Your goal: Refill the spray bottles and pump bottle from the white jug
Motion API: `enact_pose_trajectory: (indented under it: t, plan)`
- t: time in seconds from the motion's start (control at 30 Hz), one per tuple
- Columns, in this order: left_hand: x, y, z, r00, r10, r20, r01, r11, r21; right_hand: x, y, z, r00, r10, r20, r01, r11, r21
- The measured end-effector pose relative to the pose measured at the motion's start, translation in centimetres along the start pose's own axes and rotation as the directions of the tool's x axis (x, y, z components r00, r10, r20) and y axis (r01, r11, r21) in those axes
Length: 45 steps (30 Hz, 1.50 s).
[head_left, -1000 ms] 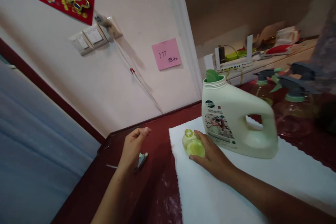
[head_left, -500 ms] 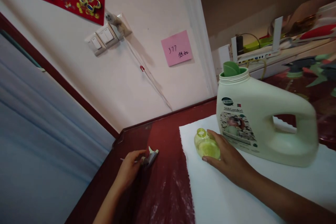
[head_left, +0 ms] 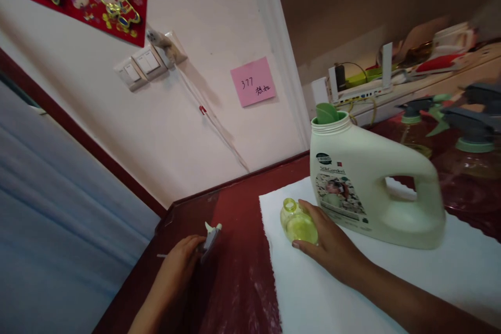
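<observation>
My right hand (head_left: 332, 242) is wrapped round the side of a small, round, see-through yellow-green bottle (head_left: 300, 228). The bottle's neck is uncapped, and it stands on a white cloth or paper sheet (head_left: 313, 292). Over on the dark red tabletop, my left hand (head_left: 180, 261) has its fingers closed on a grey and pale green trigger spray head (head_left: 210, 240). A thin tube pokes out to the left of that hand, and part of the spray head is hidden by the fingers. Just behind my right hand stands a large pale green jug (head_left: 376, 182), its mouth open with a green piece (head_left: 326, 113) in it.
Several spray bottles (head_left: 475, 162) with grey heads stand at the right. A white router (head_left: 362, 91) and clutter sit on the shelf behind. Pink note (head_left: 253, 82), switches (head_left: 143, 65) and a cable are on the wall. A blue curtain (head_left: 70, 229) hangs at left.
The view has shifted slightly, bringing more of the spray bottles at right into sight. Both hands keep their holds, on the bottle and the spray head.
</observation>
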<state>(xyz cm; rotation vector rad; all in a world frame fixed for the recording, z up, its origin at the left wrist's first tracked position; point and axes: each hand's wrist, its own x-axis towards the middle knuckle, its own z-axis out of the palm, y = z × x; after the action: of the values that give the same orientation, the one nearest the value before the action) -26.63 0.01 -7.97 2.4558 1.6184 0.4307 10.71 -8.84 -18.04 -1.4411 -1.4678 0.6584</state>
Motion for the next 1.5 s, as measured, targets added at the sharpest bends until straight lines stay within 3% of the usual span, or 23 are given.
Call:
enact_pose_trajectory:
  t: [0.1, 0.17, 0.3, 0.43, 0.57, 0.87, 1.17, 1.27, 1.4, 1.5]
  plan:
    - [0.1, 2.4, -2.1, 0.983, -0.009, -0.184, -0.029, 0.979, -0.203, 0.0, -0.2, -0.1, 1.000, -0.015, -0.012, 0.015, 1.000, 0.012]
    - [0.3, 4.9, -3.0, 0.953, -0.096, -0.287, -0.035, 0.908, -0.417, -0.1, -0.4, -0.2, 0.999, -0.040, -0.016, 0.040, 0.999, 0.022]
    - [0.8, 10.8, -3.6, 0.895, -0.348, -0.278, -0.046, 0.548, -0.835, -0.6, -1.2, -0.6, 0.996, -0.093, 0.017, 0.092, 0.994, 0.053]
    - [1.4, 15.7, -3.1, 0.874, -0.316, -0.369, -0.283, 0.286, -0.916, -1.3, -1.9, -1.0, 0.986, -0.109, 0.123, 0.099, 0.991, 0.088]
    - [1.6, 18.8, -2.1, 0.891, -0.316, -0.326, -0.288, 0.160, -0.944, -1.6, -2.5, -1.1, 0.964, -0.077, 0.253, 0.063, 0.996, 0.064]
    - [2.6, 22.9, -1.3, 0.897, -0.296, -0.327, -0.312, 0.101, -0.945, -1.3, -2.7, -1.1, 0.960, -0.049, 0.276, 0.030, 0.997, 0.073]
    - [3.2, 23.1, -1.9, 0.896, -0.297, -0.329, -0.306, 0.124, -0.944, -1.3, -2.4, -1.0, 0.965, -0.060, 0.254, 0.039, 0.995, 0.087]
    - [3.5, 22.6, -0.8, 0.899, -0.319, -0.300, -0.268, 0.141, -0.953, -1.3, -2.5, -1.1, 0.965, -0.064, 0.255, 0.044, 0.996, 0.083]
    - [3.4, 21.5, 1.7, 0.935, -0.246, -0.254, -0.230, 0.120, -0.966, -1.3, -2.8, -1.2, 0.963, -0.055, 0.263, 0.036, 0.997, 0.075]
    - [2.8, 20.8, 4.3, 0.966, -0.217, -0.142, -0.120, 0.112, -0.986, -1.2, -2.8, -1.2, 0.963, -0.056, 0.264, 0.039, 0.997, 0.071]
